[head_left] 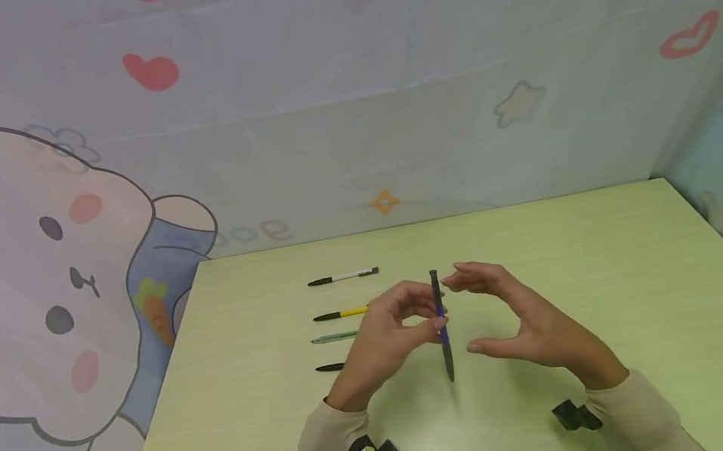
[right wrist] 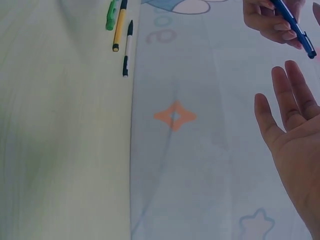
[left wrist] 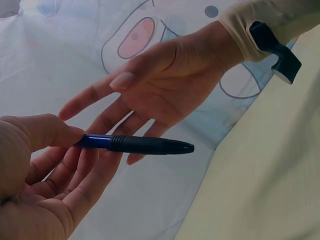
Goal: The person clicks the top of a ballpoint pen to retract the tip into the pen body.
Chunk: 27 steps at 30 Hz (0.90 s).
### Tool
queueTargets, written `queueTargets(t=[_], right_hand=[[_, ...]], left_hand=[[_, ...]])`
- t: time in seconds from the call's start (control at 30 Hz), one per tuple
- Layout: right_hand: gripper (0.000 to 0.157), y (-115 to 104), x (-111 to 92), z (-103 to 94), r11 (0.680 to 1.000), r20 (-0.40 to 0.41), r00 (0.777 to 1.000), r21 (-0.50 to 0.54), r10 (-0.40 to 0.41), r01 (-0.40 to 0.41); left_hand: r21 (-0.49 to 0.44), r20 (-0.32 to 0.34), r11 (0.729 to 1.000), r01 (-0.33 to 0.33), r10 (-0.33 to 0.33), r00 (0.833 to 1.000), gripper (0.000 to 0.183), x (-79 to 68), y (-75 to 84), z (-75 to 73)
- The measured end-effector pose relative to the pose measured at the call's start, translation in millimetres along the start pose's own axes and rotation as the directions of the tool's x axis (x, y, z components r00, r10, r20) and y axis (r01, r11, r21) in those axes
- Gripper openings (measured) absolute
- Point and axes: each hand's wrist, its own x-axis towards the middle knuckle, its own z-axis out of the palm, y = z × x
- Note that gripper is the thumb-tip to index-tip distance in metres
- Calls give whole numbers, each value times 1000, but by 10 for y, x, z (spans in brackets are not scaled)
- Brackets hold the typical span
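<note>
Pen (head_left: 445, 339), blue with dark ends, is in the left hand (head_left: 386, 335) in the head view: thumb and fingers pinch its barrel, with both ends free and the whole thing raised over the table (head_left: 584, 249). The right hand (head_left: 531, 323) is just beside it, thumb well apart from the fingers in a wide curve that holds nothing. A white pen (head_left: 344, 276), a yellow pen (head_left: 342, 313), a green pen (head_left: 335, 337) and a black pen (head_left: 330, 367) lie in a column, the last three partly hidden by the left hand. With the pen up in the air, both hands probably do best kept close and level.

Left wrist view shows the thumb pressing the blue barrel behind the ribbed grip, the writing end pointing out past the fingers. Behind it, the right hand's fingers are spread. A light, sure pinch should serve; a round barrel could roll if squeezed off-centre.

Right wrist view shows the clip end sticking out beyond the left fingers, apart from the right fingertips, which are bare; the right thumb is not visible. Any second hold is best settled on a free part before the left pinch loosens.
</note>
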Motion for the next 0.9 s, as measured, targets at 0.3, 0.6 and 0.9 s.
queueTargets(t=[0.3,0.6,0.9], right_hand=[[94,-31,-62,-37,1000,-24,1000,-4,-19,19],[94,-50,-150,-101,1000,-40,999,3,-21,21],[95,171,-347,-189,1000,-49,999,-2,10,-10]], left_hand=[[42,-52,999,30,-28,998,29,31,-111,-153],[154,-92,987,53,-40,995,31,92,-247,-400],[250,-76,965,83,-66,995,28,158,-337,-704]])
